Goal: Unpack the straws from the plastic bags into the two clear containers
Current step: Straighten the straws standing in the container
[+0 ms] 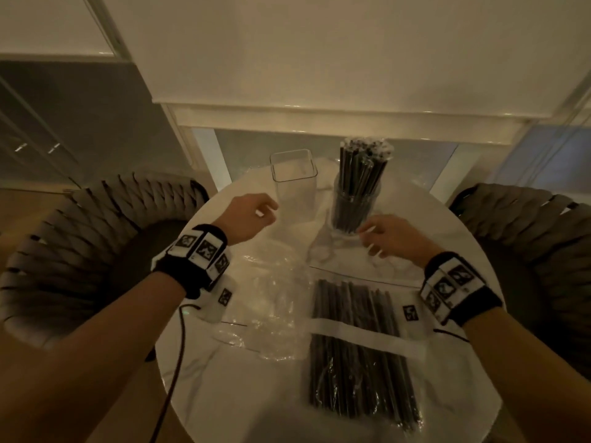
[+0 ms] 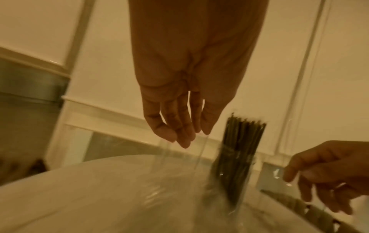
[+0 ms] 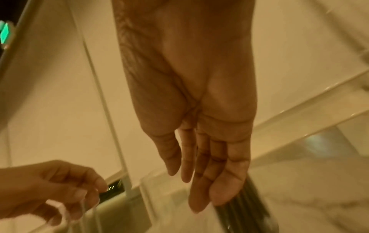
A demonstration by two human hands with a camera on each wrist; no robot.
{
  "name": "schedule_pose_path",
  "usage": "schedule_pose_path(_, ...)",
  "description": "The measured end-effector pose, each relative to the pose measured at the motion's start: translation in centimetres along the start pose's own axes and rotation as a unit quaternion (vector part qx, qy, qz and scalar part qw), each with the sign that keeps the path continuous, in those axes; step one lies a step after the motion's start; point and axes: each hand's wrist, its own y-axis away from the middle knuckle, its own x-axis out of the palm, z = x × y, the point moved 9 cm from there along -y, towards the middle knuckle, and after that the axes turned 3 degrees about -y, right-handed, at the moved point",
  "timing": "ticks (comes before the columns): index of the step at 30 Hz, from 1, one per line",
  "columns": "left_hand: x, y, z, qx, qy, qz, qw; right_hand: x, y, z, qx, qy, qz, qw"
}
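An empty square clear container [image 1: 292, 174] stands at the back of the round table [image 1: 243, 394]. To its right a round clear container [image 1: 353, 209] holds an upright bundle of black straws [image 1: 363, 174], with shiny plastic around their tops. My left hand [image 1: 252, 215] hovers just left of the square container [image 2: 179, 159], fingers relaxed and holding nothing. My right hand [image 1: 385, 238] hangs near the round container's base, fingers [image 3: 205, 181] extended and empty. A sealed bag of black straws [image 1: 358, 346] lies flat at the front right. An empty crumpled plastic bag [image 1: 271, 298] lies beside it.
Woven chairs flank the table at left [image 1: 80, 251] and right [image 1: 543, 251]. A cable [image 1: 177, 356] runs from my left wristband over the table's front-left edge. A white wall and window frame [image 1: 319, 116] rise behind the table.
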Motion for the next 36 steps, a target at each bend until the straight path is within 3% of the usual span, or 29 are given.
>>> schedule_pose_path(6,3.2,-7.0,-9.2,0.032,0.08,0.013,0.996,-8.6,-2.0,0.3,-0.004,-0.103,-0.132,0.986)
schedule_pose_path(9,6.2,-10.5,-11.5,0.027,0.045,0.026,0.998,-10.0,-4.2,0.2,-0.011,-0.125,-0.174,0.977)
schedule_pose_path(11,8.2,-11.9,-12.2,0.011,-0.008,0.038,0.999,-9.9,-5.8,0.2,-0.008,-0.12,-0.184,0.976)
schedule_pose_path(14,9.8,-13.3,-12.3,-0.03,-0.002,0.021,0.999,-8.8,-8.2,1.4,-0.037,-0.079,-0.158,0.984)
schedule_pose_path(17,9.0,-14.6,-13.1,-0.009,-0.001,-0.001,1.0,-9.4,-9.4,3.2,-0.086,-0.019,-0.157,0.984)
schedule_pose_path(19,7.4,-15.1,-14.0,0.053,0.0,-0.003,0.999,-10.8,-9.1,4.6,-0.127,-0.025,-0.161,0.978)
schedule_pose_path(21,4.9,-15.0,-14.2,0.073,0.056,0.002,0.996,-12.0,-8.6,5.6,-0.155,-0.05,-0.145,0.976)
schedule_pose_path(26,1.3,-15.2,-13.1,0.081,0.148,0.03,0.985,-14.0,-8.1,5.3,-0.146,-0.162,-0.154,0.964)
schedule_pose_path(29,0.8,-15.1,-11.5,0.047,0.278,-0.016,0.959,-13.8,-8.5,3.7,-0.115,-0.164,-0.156,0.967)
schedule_pose_path(32,1.1,-14.2,-10.1,0.02,0.188,-0.105,0.976,-11.2,-9.5,1.7,-0.055,-0.128,-0.086,0.986)
schedule_pose_path(34,3.2,-13.7,-10.1,0.016,0.106,-0.065,0.992,-9.5,-9.9,1.0,-0.041,-0.117,-0.061,0.99)
schedule_pose_path(36,6.4,-13.6,-10.8,0.033,0.044,0.018,0.998,-9.2,-10.4,1.4,-0.069,-0.107,-0.088,0.988)
